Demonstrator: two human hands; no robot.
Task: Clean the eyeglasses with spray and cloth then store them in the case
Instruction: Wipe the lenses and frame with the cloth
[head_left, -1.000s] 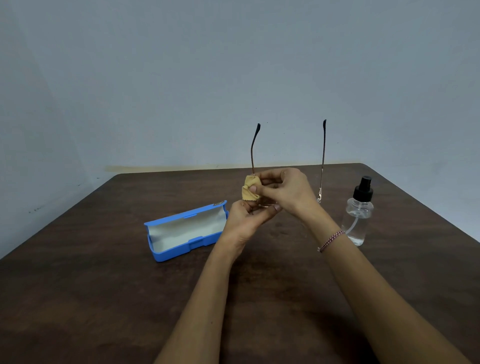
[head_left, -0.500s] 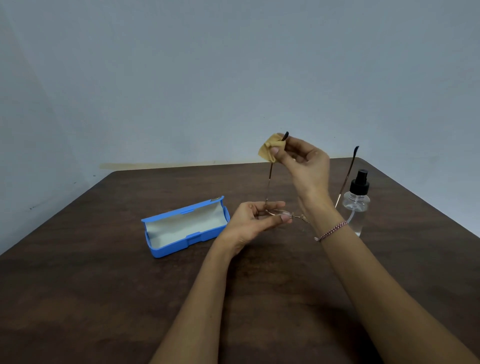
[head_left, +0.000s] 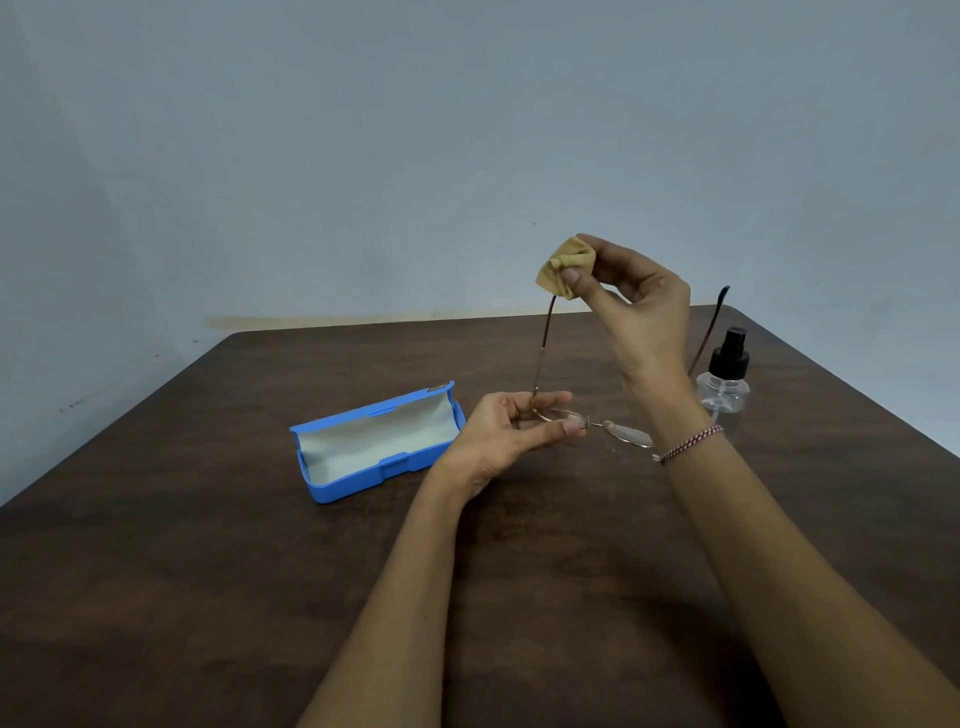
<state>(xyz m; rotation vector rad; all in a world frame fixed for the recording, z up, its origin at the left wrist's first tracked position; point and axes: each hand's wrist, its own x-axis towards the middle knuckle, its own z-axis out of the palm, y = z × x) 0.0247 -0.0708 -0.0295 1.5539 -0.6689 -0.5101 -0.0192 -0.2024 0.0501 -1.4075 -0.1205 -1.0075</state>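
Thin gold-rimmed eyeglasses (head_left: 631, 434) hang above the dark table with both temples pointing up. My left hand (head_left: 511, 428) pinches the left lens rim near the hinge. My right hand (head_left: 641, 306) is raised and pinches a folded tan cloth (head_left: 563, 266) around the tip of the left temple. The right temple sticks up behind my right wrist. A blue glasses case (head_left: 384, 441) lies open on the table to the left of my left hand, its pale lining showing. A clear spray bottle (head_left: 724, 382) with a black pump stands to the right.
The dark wooden table (head_left: 208, 571) runs back to a plain grey wall. Its far right corner sits just behind the bottle. A woven bracelet is on my right wrist.
My right hand slid the cloth up the left temple from the hinge to its tip. The glasses dropped lower and tilted, with my left hand still on the frame.
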